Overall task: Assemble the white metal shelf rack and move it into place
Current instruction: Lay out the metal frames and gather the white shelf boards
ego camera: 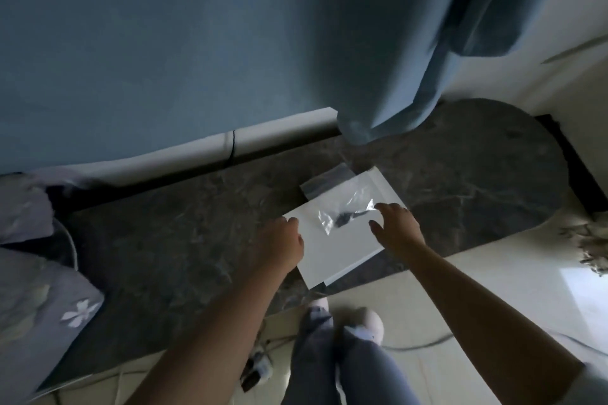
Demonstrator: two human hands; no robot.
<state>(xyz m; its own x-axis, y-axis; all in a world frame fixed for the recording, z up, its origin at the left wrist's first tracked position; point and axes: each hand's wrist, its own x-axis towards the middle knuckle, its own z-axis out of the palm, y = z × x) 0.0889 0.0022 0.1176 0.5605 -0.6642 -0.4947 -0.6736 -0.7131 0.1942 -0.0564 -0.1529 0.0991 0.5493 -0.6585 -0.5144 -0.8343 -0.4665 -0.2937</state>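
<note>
While the white shelf panel is apparently steadied at its 9 o'clock edge by the left hand, whose grip cannot be told, the screw bag is reached for by the right hand, grip apart.

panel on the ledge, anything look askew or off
The panel lies skewed to the ledge edge, one corner near the drop. The clear bag on it overhangs its far edge. No damage shows.

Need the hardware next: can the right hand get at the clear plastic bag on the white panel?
Probably yes. The right hand is open with its fingertips at the corner of the plastic bag, which lies on top of the white panel with nothing covering it.
</note>
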